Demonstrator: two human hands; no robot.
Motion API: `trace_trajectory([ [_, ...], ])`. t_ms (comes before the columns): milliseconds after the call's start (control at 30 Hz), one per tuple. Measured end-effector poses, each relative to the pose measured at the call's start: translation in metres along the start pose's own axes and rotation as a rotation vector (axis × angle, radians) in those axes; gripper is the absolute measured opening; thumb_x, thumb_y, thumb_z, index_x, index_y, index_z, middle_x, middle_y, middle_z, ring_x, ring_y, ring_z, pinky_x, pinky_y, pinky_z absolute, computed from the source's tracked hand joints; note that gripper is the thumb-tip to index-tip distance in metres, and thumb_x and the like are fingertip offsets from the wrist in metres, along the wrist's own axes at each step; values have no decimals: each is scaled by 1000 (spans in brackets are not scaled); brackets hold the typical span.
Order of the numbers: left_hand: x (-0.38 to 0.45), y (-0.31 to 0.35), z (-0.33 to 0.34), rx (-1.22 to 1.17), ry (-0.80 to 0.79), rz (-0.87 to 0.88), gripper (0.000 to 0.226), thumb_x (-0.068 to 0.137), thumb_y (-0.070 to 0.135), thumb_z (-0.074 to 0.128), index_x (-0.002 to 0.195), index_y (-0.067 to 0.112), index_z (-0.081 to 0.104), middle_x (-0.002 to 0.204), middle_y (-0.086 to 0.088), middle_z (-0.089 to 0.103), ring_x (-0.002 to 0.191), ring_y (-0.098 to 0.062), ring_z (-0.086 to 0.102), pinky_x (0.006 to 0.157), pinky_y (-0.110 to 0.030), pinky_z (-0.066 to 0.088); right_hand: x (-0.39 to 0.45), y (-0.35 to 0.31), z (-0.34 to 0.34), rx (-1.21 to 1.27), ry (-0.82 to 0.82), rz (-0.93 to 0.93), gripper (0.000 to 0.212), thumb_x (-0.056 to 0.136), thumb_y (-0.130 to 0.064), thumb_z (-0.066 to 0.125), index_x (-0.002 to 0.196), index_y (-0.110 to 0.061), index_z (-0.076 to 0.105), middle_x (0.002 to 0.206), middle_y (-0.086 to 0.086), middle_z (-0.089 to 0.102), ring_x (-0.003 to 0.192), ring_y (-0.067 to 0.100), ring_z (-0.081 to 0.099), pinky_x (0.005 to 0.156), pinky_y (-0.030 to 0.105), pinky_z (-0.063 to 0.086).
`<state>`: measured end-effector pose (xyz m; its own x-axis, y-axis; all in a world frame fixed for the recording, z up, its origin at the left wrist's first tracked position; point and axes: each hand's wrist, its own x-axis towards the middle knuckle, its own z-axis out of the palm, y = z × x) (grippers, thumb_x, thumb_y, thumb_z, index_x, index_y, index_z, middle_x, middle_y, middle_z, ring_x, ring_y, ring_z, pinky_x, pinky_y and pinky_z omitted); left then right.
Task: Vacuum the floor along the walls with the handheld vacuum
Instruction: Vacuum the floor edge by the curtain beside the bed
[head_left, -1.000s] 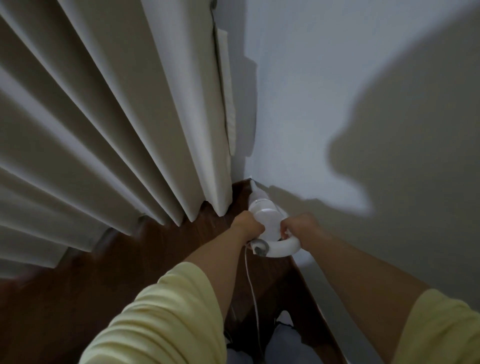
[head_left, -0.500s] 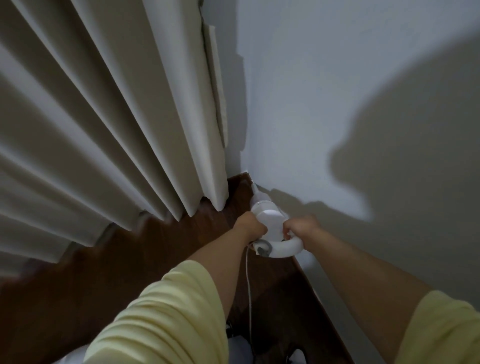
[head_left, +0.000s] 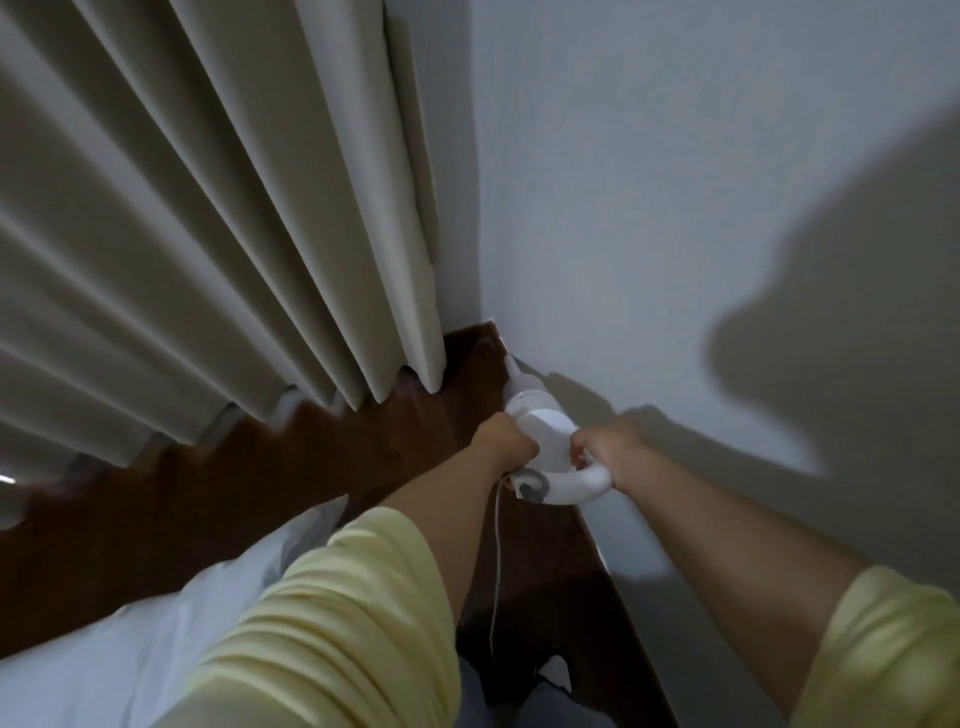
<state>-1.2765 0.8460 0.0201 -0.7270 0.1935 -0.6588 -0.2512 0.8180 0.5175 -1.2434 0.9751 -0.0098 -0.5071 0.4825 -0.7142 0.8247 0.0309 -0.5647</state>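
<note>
A white handheld vacuum (head_left: 540, 415) points its narrow nozzle (head_left: 511, 366) down at the dark wooden floor (head_left: 415, 457), close to the corner where the white wall (head_left: 649, 234) meets the curtain. My left hand (head_left: 506, 441) grips the left side of the vacuum body. My right hand (head_left: 605, 454) is curled round the looped white handle (head_left: 571, 491). A thin white cord (head_left: 496, 561) hangs from the rear of the vacuum toward me.
Cream pleated curtains (head_left: 208, 260) hang to the floor on the left. The white baseboard (head_left: 618, 540) runs along the right wall. White bedding (head_left: 145, 639) lies at the lower left, close to my left arm. My legs show at the bottom.
The view has shifted, so the corner and vacuum sit a little higher and white bedding has come into view at lower left. Both hands keep their hold on the vacuum.
</note>
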Motion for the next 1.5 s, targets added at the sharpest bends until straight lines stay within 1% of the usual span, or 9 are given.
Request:
trace_trajectory([
  [167,-12,-7,6,25,-7,11,41,92,14,55,130,1,46,127,-17,55,115,-30,57,87,-34,52,-9,16,0,17,16,-7,11,66,4,64,63,-1,55,78,20,59,76,33,58,77,42,53],
  [533,-35,-46,11,82,-51,44,45,90,14,57,131,1,46,128,-17,53,115,-32,55,88,-35,51,-49,49,23,8,69,3,10,69,0,65,65,-2,56,87,21,62,80,34,62,67,35,51],
  [667,-46,-50,25,81,-46,48,43,90,14,56,129,0,49,127,-17,55,116,-30,55,91,-34,49,-57,64,17,32,79,5,11,67,4,64,62,-1,55,84,22,62,82,36,64,72,40,53],
  [833,-66,-46,50,60,-38,31,44,90,16,57,131,1,47,128,-17,55,117,-30,55,93,-33,49,-69,85,-3,38,49,28,14,71,5,62,62,-2,55,67,14,58,74,33,60,70,36,51],
  [1000,-89,-43,78,35,-31,14,44,90,15,58,130,2,48,127,-17,56,116,-30,56,90,-33,51,-78,112,-23,50,29,31,9,70,7,64,67,1,57,69,15,59,73,32,60,72,36,52],
  [1100,-105,-43,94,10,-29,-2,44,90,12,57,131,2,47,127,-17,56,114,-30,58,84,-32,52,-86,127,-32,48,9,39,9,69,7,63,68,1,57,75,18,61,78,34,62,78,41,54],
  [1200,-118,-43,108,-6,-29,-10,45,90,12,57,132,2,46,128,-17,56,114,-30,58,84,-33,53,-92,142,-41,8,15,36,9,68,5,63,67,-1,56,92,24,65,93,39,66,85,46,56],
  [1267,-129,-43,118,-22,-31,-12,44,91,11,57,133,3,45,128,-17,55,114,-30,57,83,-32,53,-99,152,-48,-23,7,39,5,70,4,63,73,2,59,101,26,66,98,39,66,88,48,55],
  [1500,-146,-49,133,-48,-17,-25,43,91,12,57,132,3,44,129,-17,54,116,-30,56,84,-31,52,-115,163,-59,-91,1,14,33,73,5,63,106,8,59,105,25,62,99,40,64,85,44,55],
])
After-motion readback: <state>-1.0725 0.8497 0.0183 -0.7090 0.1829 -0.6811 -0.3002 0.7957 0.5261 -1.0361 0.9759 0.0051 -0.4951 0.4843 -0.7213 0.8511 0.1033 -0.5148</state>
